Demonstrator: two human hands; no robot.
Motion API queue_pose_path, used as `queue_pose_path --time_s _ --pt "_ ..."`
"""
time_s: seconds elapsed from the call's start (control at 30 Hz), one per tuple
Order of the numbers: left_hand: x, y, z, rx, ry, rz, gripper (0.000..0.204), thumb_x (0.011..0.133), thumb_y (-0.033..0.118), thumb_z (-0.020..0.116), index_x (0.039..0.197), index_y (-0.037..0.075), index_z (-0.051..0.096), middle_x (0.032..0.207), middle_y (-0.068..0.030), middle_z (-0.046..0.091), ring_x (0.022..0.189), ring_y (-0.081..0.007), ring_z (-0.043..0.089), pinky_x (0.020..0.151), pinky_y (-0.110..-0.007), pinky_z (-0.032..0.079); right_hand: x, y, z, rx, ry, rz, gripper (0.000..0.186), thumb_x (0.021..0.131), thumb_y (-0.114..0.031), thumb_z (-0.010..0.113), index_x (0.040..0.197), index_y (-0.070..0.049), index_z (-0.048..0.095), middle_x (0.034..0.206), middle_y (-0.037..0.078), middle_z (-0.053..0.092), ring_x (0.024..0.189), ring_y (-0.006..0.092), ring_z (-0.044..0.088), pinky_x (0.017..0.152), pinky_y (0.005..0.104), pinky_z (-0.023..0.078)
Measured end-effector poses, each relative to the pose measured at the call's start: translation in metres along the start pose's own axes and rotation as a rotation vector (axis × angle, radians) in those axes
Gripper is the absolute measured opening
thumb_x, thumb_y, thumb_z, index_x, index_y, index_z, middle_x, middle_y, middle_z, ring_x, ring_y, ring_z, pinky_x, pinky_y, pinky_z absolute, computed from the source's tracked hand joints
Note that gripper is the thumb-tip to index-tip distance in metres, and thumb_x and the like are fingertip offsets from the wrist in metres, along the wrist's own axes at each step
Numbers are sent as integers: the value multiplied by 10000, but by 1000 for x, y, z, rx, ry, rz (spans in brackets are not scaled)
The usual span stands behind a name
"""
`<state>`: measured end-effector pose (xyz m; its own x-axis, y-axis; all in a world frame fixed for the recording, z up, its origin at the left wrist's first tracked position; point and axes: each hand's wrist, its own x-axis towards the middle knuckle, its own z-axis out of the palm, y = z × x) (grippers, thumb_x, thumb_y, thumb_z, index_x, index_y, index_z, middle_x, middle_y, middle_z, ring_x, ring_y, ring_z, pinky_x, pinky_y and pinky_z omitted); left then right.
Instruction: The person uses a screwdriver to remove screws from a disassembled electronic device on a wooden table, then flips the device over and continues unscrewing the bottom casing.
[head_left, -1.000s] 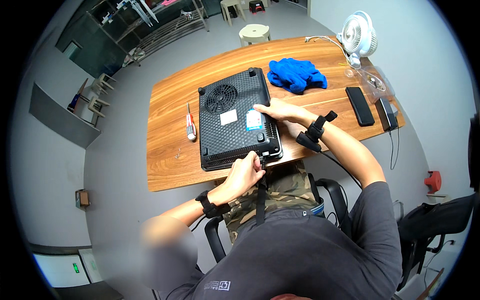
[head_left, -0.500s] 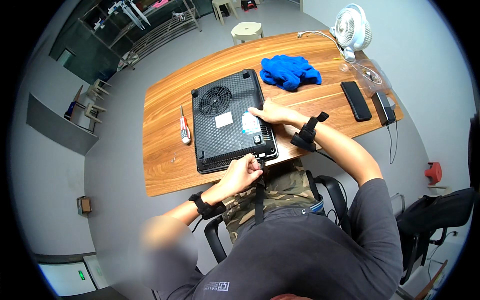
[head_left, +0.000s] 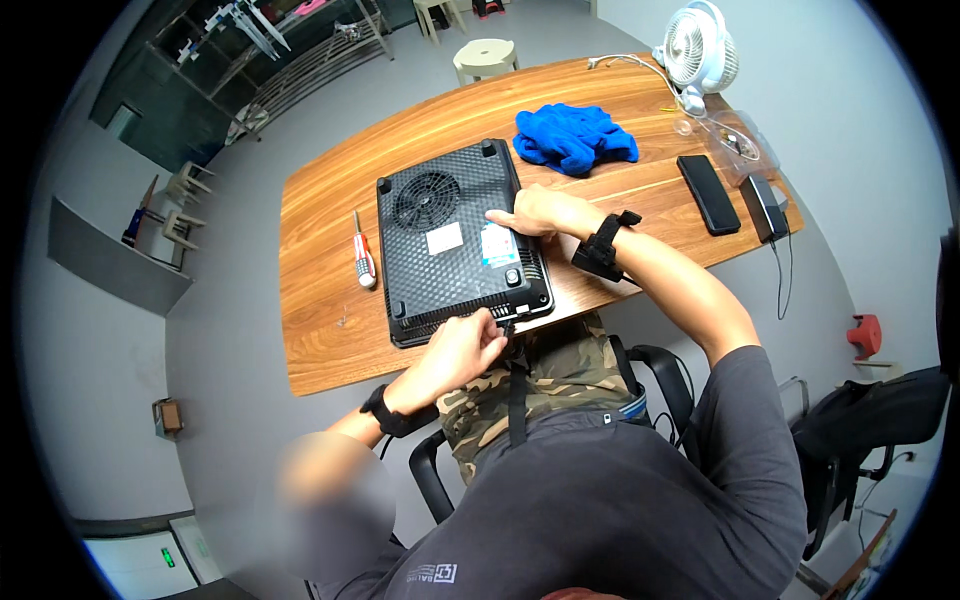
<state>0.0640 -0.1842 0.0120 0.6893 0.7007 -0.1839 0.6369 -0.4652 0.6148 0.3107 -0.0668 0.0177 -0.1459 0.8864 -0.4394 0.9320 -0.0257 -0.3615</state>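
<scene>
A black induction cooker [head_left: 425, 290] lies upside down on the wooden table, its round fan grille, rubber feet and two stickers facing up. My right hand [head_left: 545, 212] grips its right edge, the thumb on top beside the blue-and-white sticker and the fingers over the side. At the near edge my left hand [head_left: 465, 350] is closed, fingertips bent down by the corner where a short black part [head_left: 508, 328] shows; what they hold is hidden. Left of the cooker lies a red-and-white handled screwdriver [head_left: 364, 262], its shaft pointing away from me.
A few tiny bits [head_left: 343, 318], probably screws, lie near the screwdriver. Beyond the cooker is a crumpled blue cloth [head_left: 575, 138]. Farther right are a black phone-like slab [head_left: 708, 195], a dark box with a cable [head_left: 764, 208], a clear plastic tray [head_left: 745, 150] and a white fan [head_left: 697, 50].
My left hand has shifted slightly left and down along the near edge. My right hand has slid a little farther up the cooker's right side. The whole view has moved slightly.
</scene>
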Motion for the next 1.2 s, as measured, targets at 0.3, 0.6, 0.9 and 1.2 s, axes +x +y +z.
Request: queue_pose_path --time_s 0.3,0.6,0.9,1.2 --pt "1 -3 17 -157 -90 15 169 907 117 716 922 -19 617 731 -128 693 685 -214 707 656 -348 544 -8 -15 -6 89 -38 89 880 1010 -701 326 1061 72 744 930 231 749 865 374 746 893 480 576" --pt "12 -3 34 -325 -122 94 101 900 48 703 943 -10 633 776 -42 688 729 -100 655 679 -284 540 6 1 0 9 -25 12 934 1002 -739 265 1109 62 732 973 247 740 1028 423 698 975 500 526" --pt "6 1 8 -300 -129 115 147 908 78 680 1004 -34 680 835 -157 739 733 -212 724 704 -353 569 8 -1 13 -80 32 -13 833 1039 -666 239 1186 -10 730 1190 251 700 1180 447 628 1047 523 467" --pt "27 -83 -89 321 458 18 472 882 231 762 1291 35 631 1377 -274 552 1240 -406 573 1043 -447 476 13 5 17 72 -66 51 863 1038 -679 212 1314 18 639 1293 266 647 1251 445 585 1073 504 441"
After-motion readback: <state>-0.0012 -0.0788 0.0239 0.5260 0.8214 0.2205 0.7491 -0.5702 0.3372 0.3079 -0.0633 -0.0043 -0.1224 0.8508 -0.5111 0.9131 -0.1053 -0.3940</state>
